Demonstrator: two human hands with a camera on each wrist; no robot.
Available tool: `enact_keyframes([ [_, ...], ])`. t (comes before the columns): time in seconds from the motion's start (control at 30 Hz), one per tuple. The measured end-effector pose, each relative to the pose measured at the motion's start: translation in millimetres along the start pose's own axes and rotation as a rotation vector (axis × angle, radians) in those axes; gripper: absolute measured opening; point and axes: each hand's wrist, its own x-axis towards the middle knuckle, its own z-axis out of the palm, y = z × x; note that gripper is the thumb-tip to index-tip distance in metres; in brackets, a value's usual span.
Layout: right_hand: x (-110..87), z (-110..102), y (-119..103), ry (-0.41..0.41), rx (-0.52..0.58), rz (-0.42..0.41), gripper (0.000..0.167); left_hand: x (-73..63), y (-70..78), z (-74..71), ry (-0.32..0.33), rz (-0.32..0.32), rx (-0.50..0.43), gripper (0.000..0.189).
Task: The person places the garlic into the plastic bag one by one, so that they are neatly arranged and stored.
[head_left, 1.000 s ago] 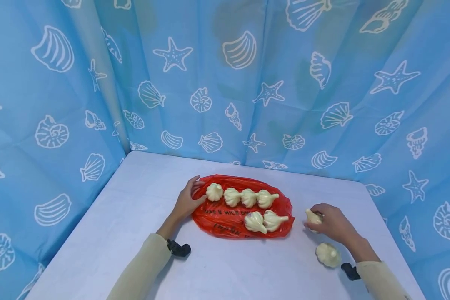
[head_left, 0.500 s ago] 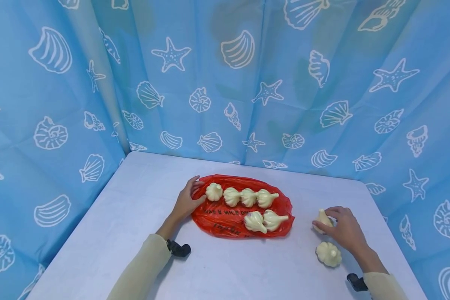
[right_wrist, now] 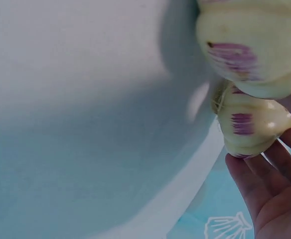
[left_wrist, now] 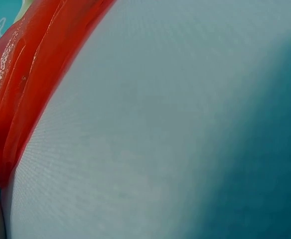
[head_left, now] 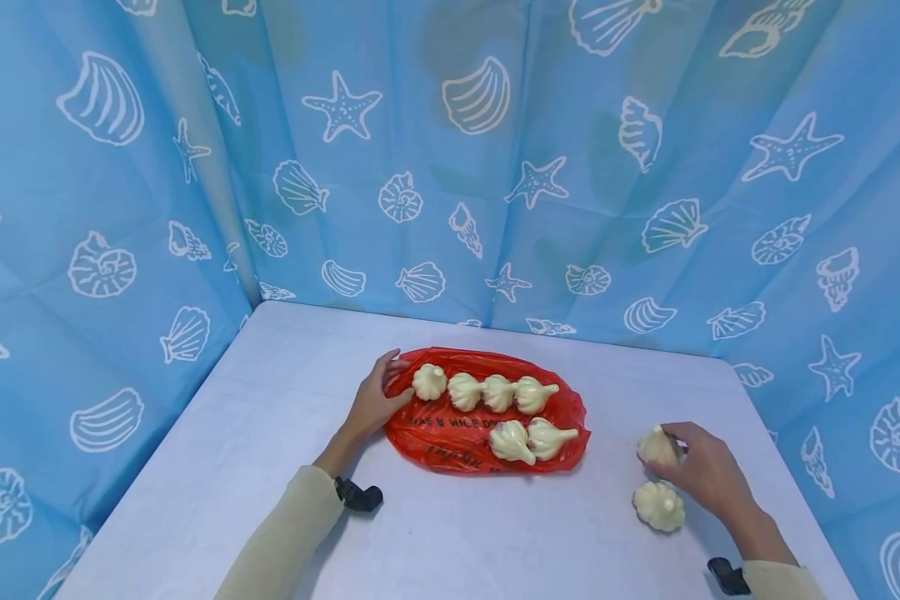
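In the head view my left hand (head_left: 372,400) rests on the left edge of a red plastic bag (head_left: 450,446), thumb and fingers spread apart. The bag lies flattened with black lettering, and several cream garlic bulbs (head_left: 464,392) sit on it in two rows. Over at the right, my right hand (head_left: 708,471) holds a garlic bulb (head_left: 657,447) between thumb and fingers, its stem pointing up. Just in front of it sits another garlic bulb (head_left: 658,507). The right wrist view shows the held bulb (right_wrist: 250,124) with purple streaks, fingers around its underside.
A white table (head_left: 495,533) carries everything. Blue curtains (head_left: 435,167) with white shell and starfish prints stand behind it and on both sides. A black wrist strap piece (head_left: 360,496) shows at the left sleeve.
My right hand has moved right, away from the bag, with the garlic bulb, whose stem has turned upward. The left hand has stayed at the bag's edge.
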Motion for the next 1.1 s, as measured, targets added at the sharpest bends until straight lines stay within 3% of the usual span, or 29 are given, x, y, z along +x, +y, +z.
enact_keyframes([
  [0.37, -6.9, 4.4, 7.6, 0.172, -0.023, -0.057, 0.062, -0.9, 0.3, 1.0, 0.003, -0.004, -0.003, 0.081],
  [0.67, -6.2, 3.1, 9.9, 0.125, -0.009, -0.028, 0.061, -1.5, 2.0, 0.2, 0.01, -0.001, 0.026, 0.08],
  [1.1, -5.0, -2.4, 9.5, 0.15, 0.048, -0.033, 0.06, -2.4, 4.3, 0.9, 0.01, -0.002, 0.026, 0.081],
])
